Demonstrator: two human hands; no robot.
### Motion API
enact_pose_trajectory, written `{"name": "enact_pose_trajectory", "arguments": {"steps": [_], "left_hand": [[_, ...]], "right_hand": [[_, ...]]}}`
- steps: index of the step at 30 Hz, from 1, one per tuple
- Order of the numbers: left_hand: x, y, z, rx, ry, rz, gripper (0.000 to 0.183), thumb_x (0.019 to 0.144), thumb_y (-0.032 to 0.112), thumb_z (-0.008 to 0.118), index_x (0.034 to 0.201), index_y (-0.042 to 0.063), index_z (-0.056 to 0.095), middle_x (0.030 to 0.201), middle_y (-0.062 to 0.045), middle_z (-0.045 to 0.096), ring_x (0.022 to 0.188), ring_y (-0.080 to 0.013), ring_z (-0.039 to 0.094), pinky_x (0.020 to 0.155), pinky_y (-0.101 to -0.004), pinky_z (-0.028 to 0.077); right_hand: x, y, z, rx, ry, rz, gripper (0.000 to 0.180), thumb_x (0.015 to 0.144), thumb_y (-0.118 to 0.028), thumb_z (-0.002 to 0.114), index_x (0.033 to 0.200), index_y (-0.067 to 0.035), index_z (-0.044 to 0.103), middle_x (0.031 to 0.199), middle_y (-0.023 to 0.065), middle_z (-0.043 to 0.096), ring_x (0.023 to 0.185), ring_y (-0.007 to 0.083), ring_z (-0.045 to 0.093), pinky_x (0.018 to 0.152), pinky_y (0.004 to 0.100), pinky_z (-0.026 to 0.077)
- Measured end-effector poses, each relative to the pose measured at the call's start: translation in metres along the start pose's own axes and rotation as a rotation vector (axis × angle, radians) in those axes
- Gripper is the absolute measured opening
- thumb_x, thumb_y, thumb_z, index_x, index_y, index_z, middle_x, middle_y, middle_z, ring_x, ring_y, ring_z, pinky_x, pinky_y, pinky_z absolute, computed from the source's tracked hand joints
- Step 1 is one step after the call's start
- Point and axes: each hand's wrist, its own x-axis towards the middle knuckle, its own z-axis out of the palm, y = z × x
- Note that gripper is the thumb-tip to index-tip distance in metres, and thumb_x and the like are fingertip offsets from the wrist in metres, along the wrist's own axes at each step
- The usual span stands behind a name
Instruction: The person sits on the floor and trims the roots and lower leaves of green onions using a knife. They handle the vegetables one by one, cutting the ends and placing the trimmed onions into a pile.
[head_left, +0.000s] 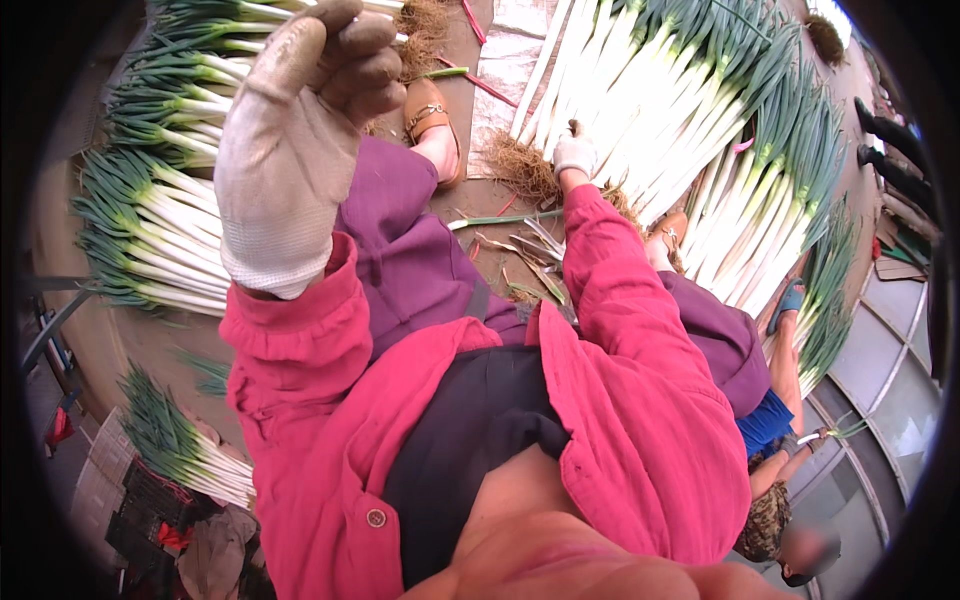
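My left hand (307, 127), in a white knit glove with a soiled palm, is raised close to the camera. Its fingers are loosely curled and apart from the thumb, and nothing shows in them. Reaching forward, my right hand (576, 154), also gloved, rests at the root end of a broad pile of long green onions (637, 112). Whether its fingers close on a stalk is hidden. Brown roots (517, 165) spread beside that hand. White stalks point away from me, with dark green leaves at the far end.
Bundled green onions (180, 232) lie in rows at left, with another bunch (202, 457) lower down. Trimmed leaves (536, 247) and red ties (491, 86) litter the floor between my tan shoes (431, 120). Another person (772, 480) at right holds an onion.
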Motion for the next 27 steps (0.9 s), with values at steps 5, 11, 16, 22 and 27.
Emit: {"name": "enact_pose_trajectory", "arguments": {"steps": [5,11,16,22,27], "left_hand": [[0.006,-0.016,0.020,0.189,0.279,-0.042,0.030,0.094,0.019,0.047,0.114,-0.002,0.052,0.099,-0.012,0.061,0.083,-0.0183,0.060,0.073,-0.0294,0.051],[0.024,-0.030,0.030,0.309,0.219,-0.151,0.032,0.095,0.021,0.047,0.117,-0.002,0.051,0.099,-0.010,0.059,0.086,-0.0178,0.058,0.077,-0.0295,0.050],[0.032,-0.052,0.026,0.494,0.308,-0.153,0.030,0.094,0.020,0.048,0.114,-0.002,0.052,0.095,-0.010,0.061,0.082,-0.0167,0.060,0.077,-0.0291,0.050],[0.070,-0.154,-0.019,0.437,0.131,-0.469,0.026,0.092,0.023,0.049,0.107,0.002,0.054,0.092,-0.009,0.061,0.084,-0.0160,0.060,0.074,-0.0267,0.050],[0.084,-0.194,0.020,0.251,0.207,-0.508,0.020,0.092,0.025,0.049,0.091,0.005,0.052,0.080,-0.006,0.054,0.069,-0.0168,0.056,0.064,-0.0336,0.054]], "right_hand": [[0.007,-0.049,0.025,-0.453,-0.130,0.056,0.041,0.087,-0.027,0.046,0.123,-0.007,0.052,0.115,0.0185,0.059,0.105,0.0355,0.058,0.085,0.0471,0.047],[0.044,0.021,0.064,0.292,-0.222,0.029,0.044,0.083,-0.028,0.059,0.119,-0.003,0.056,0.116,0.0190,0.060,0.104,0.0356,0.058,0.084,0.0463,0.047],[-0.016,-0.034,-0.023,1.073,-0.482,0.219,0.016,0.086,-0.011,0.056,0.097,0.001,0.054,0.070,0.0097,0.057,0.054,0.0182,0.054,0.049,0.0309,0.048],[-0.127,-0.092,-0.159,1.001,-0.595,0.002,0.019,0.090,-0.021,0.057,0.102,-0.007,0.051,0.069,0.0007,0.050,0.048,0.0094,0.042,0.039,0.0265,0.039],[-0.238,-0.080,-0.223,0.909,-0.774,-0.129,0.040,0.092,-0.023,0.054,0.123,0.000,0.042,0.070,0.0011,0.046,0.046,0.0066,0.040,0.039,0.0200,0.034]]}}
